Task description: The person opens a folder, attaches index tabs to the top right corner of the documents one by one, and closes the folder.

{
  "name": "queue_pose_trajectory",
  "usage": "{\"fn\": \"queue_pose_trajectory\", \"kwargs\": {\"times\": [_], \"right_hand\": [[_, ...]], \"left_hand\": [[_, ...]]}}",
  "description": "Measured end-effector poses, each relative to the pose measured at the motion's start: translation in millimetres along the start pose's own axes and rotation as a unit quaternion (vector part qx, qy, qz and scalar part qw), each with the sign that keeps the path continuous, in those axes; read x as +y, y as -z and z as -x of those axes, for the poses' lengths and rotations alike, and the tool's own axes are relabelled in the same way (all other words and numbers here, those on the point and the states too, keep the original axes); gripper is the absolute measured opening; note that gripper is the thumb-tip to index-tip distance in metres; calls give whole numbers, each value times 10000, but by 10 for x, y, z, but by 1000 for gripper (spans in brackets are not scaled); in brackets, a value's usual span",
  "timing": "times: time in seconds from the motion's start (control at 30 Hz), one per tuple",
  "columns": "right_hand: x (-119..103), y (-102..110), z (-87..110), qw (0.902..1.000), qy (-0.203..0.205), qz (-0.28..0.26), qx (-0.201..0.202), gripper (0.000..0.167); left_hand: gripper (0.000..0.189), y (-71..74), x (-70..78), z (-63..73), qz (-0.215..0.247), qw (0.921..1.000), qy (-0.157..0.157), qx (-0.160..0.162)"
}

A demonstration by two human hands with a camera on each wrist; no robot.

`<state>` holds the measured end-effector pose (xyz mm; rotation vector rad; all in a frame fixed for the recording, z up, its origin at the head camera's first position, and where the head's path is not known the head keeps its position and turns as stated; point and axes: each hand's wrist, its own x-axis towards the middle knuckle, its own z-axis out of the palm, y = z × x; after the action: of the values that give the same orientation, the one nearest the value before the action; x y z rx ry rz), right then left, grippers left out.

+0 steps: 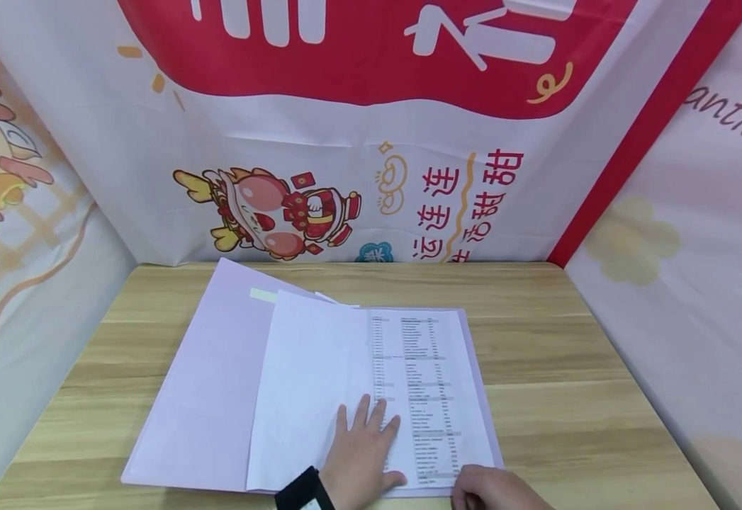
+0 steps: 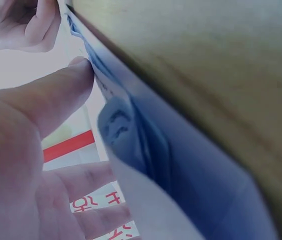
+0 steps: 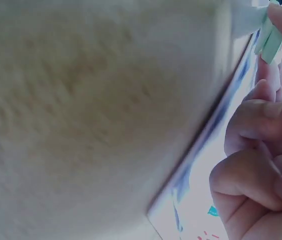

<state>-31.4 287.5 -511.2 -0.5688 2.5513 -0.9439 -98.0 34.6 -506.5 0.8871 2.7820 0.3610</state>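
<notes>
A lilac folder (image 1: 182, 397) lies open on the table, with a printed sheet (image 1: 431, 397) on its right side and a blank white page (image 1: 310, 368) turned to the left. My left hand (image 1: 361, 453) presses flat across the inner edge of these papers, fingers spread. In the left wrist view, its thumb (image 2: 68, 82) rests on the paper near the folder's bottom edge. Beside the folder's lower right corner is my right hand (image 1: 495, 489), fingers curled. In the right wrist view it pinches a small pale green strip (image 3: 271, 42) that looks layered.
The wood-grain table (image 1: 549, 368) extends on both sides of the folder. Printed cloth (image 1: 371, 127) hangs behind it, and more cloth stands at left and right. A pale green label (image 1: 262, 295) shows at the folder's top. My left wrist wears a black watch (image 1: 307, 490).
</notes>
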Motion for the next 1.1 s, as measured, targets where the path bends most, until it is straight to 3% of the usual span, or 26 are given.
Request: {"fn": "queue_pose_trajectory", "kwargs": {"times": [0.17,0.33,0.43,0.6,0.73,0.8,0.87,1.03,1.1], "right_hand": [[-35,151,-8,9999,115,-86,59,22],[-137,375,-3,9997,12,-117,222,28],[-179,505,-27,9978,286,210,552,29],[-243,693,-114,9840,813,809,1360,34],[-309,800,-193,9813,586,933,1579,34],[-340,829,-242,9795,487,1023,1665,33],[-369,847,-296,9774,414,1111,1752,33],[-425,861,-415,9697,376,1304,2032,33],[-440,861,-450,9663,399,1382,2135,34]], "left_hand": [[83,49,3,-1,91,10000,31,13],[73,133,8,2,44,9995,17,303],[64,206,6,-15,90,9989,48,460],[48,366,20,-61,670,9944,46,810],[40,498,38,-82,1485,9829,14,1091],[39,547,38,-86,2142,9709,15,1074],[43,573,32,-97,3023,9490,-19,897],[51,570,17,-139,4929,8693,20,364],[46,559,15,-152,5332,8453,132,315]]}}
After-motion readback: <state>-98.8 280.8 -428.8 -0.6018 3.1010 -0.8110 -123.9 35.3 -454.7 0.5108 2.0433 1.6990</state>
